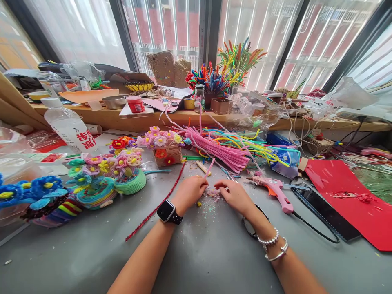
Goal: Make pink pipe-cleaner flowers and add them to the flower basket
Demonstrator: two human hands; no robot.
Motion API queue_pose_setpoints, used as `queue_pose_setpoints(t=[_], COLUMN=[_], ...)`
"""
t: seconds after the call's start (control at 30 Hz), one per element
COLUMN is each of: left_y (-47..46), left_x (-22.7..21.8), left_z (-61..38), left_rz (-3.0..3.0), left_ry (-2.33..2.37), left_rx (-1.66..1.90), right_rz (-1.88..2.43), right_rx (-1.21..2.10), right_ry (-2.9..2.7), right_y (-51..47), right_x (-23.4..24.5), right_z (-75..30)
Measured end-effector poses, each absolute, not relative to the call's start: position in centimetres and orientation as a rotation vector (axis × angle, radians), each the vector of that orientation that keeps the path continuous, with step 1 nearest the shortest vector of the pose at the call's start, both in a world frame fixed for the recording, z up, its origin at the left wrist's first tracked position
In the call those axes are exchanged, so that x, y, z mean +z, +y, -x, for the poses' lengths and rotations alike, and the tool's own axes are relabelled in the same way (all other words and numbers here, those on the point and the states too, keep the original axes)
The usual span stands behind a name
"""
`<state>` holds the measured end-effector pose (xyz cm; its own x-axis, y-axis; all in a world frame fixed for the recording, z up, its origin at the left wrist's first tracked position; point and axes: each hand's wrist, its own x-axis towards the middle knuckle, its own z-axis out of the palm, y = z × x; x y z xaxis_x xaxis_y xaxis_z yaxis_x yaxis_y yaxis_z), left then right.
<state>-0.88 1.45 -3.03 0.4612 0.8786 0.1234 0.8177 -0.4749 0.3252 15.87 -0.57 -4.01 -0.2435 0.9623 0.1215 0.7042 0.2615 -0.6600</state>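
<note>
In front of the pink bundle (219,150), the left hand (190,191) has thumb and finger closed on a short pink stem (210,167); the right hand (232,196), also in front of the bundle, is loosely curled, and whether it grips anything I cannot tell. Pinching near the stem's working end should limit flexing, with fingers kept clear of the glue gun (278,191) right of the bundle.

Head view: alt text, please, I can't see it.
The left hand seems to pinch a short pink pipe cleaner over a grey table, the right hand close by. Behind lies a bundle of pink pipe cleaners; flower baskets stand left, a glue gun lies right.
</note>
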Motion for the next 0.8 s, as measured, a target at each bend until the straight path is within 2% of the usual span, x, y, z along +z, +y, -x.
queue_pose_setpoints(t=[0.17, 0.3, 0.5, 0.7, 0.8], left_y=[1.2, 1.1, 1.1, 1.0, 1.1], left_x=[-3.0, -2.8, -2.5, -2.2, -2.2], left_z=[0.6, 0.5, 0.8, 0.9, 1.0], left_rz=[-2.466, -2.427, -2.385, -2.383, -2.367], left_ry=[1.323, 1.265, 1.571, 1.622, 1.657], left_rx=[0.382, 0.422, 0.519, 0.487, 0.487], right_rz=[1.727, 1.571, 1.491, 1.553, 1.568], right_rx=[0.688, 0.806, 0.661, 0.475, 0.485], right_ry=[-1.984, -2.025, -2.161, -2.173, -2.073], right_y=[-1.3, -1.5, -1.2, -0.4, -0.4], right_x=[-3.2, -3.3, -4.1, -4.1, -3.6], right_z=[-16.5, -16.0, -15.9, -14.9, -15.8])
